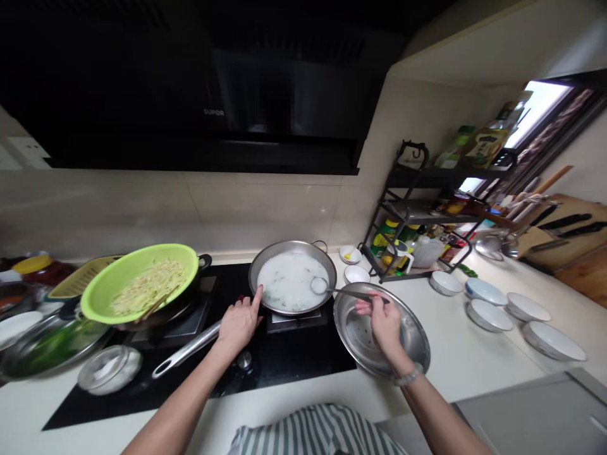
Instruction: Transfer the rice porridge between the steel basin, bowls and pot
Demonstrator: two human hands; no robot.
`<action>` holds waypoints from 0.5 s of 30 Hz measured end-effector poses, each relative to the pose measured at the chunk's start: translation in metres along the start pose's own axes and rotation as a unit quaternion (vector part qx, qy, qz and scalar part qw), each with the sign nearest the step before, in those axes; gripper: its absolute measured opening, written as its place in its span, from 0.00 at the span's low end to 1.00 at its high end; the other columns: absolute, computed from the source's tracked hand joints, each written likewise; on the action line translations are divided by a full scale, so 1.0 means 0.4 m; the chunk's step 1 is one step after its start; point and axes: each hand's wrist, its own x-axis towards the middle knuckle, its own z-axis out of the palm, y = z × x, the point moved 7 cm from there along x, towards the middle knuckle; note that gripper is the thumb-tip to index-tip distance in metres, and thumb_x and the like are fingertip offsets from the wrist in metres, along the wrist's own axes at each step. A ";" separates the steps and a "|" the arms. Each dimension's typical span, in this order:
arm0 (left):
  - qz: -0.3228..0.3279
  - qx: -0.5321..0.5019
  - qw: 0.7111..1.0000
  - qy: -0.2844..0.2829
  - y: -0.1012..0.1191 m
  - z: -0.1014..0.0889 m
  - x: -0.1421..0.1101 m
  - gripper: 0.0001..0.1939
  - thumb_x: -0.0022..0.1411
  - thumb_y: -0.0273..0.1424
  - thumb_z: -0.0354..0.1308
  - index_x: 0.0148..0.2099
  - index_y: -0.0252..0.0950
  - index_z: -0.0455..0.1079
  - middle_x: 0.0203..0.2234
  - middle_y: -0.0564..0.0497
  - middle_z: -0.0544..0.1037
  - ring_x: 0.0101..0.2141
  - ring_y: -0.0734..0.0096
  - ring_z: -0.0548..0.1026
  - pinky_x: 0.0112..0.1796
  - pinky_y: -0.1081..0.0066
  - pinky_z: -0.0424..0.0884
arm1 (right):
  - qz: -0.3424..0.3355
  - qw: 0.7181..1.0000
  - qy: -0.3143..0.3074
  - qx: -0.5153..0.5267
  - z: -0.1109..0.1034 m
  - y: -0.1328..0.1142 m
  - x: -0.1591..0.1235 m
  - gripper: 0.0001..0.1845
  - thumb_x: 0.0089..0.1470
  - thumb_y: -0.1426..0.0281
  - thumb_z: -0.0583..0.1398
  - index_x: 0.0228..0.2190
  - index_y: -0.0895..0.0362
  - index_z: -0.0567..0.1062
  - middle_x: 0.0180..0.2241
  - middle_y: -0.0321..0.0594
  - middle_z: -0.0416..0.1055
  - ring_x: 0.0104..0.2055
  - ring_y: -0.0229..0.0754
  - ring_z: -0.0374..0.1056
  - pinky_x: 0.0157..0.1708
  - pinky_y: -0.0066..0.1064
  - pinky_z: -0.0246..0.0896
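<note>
A steel frying pan (293, 309) sits on the right burner, holding a milky white liquid (289, 278) with darker bits in it. My left hand (239, 322) is closed round the inner end of its long handle (187, 351), the index finger stretched toward the rim. In my right hand (379, 316) is a ladle (346, 292), gripped by its shaft. The ladle's small round bowl lies at the right side of the liquid. Below my right hand stands a wide metal bowl (348, 332), its inside wet-looking.
A green colander (97, 287) of shredded food sits over the left burner, chopsticks at its edge. A glass jar (110, 370) stands in front. Several white bowls (490, 314) are on the right counter, near a black seasoning rack (427, 218). The range hood (213, 151) hangs above.
</note>
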 end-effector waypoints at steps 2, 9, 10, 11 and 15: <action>0.002 -0.004 1.000 0.005 0.000 0.001 0.000 0.36 0.65 0.36 0.48 0.70 0.34 0.40 0.41 0.37 0.72 0.40 0.57 0.71 0.41 0.63 0.64 | -0.013 1.000 -0.005 -0.017 0.001 -0.017 -0.008 0.14 0.55 0.56 0.52 0.35 0.52 0.67 0.19 0.41 0.75 0.24 0.51 0.75 0.27 0.40 0.71; 0.016 0.010 1.000 0.006 0.002 0.002 -0.004 0.35 0.64 0.35 0.49 0.69 0.35 0.42 0.41 0.38 0.72 0.39 0.57 0.71 0.39 0.64 0.63 | -0.018 1.000 -0.008 -0.015 0.005 -0.016 -0.013 0.13 0.54 0.57 0.54 0.36 0.53 0.67 0.18 0.41 0.74 0.25 0.52 0.74 0.29 0.41 0.70; 0.018 0.013 1.000 0.007 0.003 0.002 -0.004 0.35 0.64 0.35 0.49 0.69 0.35 0.42 0.41 0.38 0.72 0.39 0.57 0.70 0.39 0.64 0.63 | -0.008 1.000 -0.004 -0.002 0.004 -0.008 -0.010 0.13 0.54 0.57 0.54 0.35 0.53 0.67 0.18 0.41 0.74 0.24 0.52 0.74 0.28 0.41 0.70; 0.020 0.015 1.000 0.008 0.003 0.002 -0.005 0.35 0.64 0.35 0.49 0.69 0.35 0.42 0.41 0.38 0.72 0.40 0.56 0.70 0.39 0.64 0.63 | 0.005 1.000 0.001 0.016 0.002 0.001 -0.007 0.12 0.53 0.58 0.54 0.35 0.53 0.67 0.18 0.41 0.74 0.24 0.52 0.74 0.27 0.41 0.70; 0.025 0.023 0.999 0.011 0.004 0.002 -0.006 0.35 0.64 0.35 0.49 0.69 0.35 0.44 0.42 0.38 0.71 0.40 0.56 0.70 0.39 0.64 0.63 | 0.057 0.995 0.020 0.084 -0.005 0.022 0.001 0.10 0.51 0.60 0.55 0.33 0.53 0.67 0.20 0.43 0.75 0.22 0.52 0.74 0.24 0.40 0.70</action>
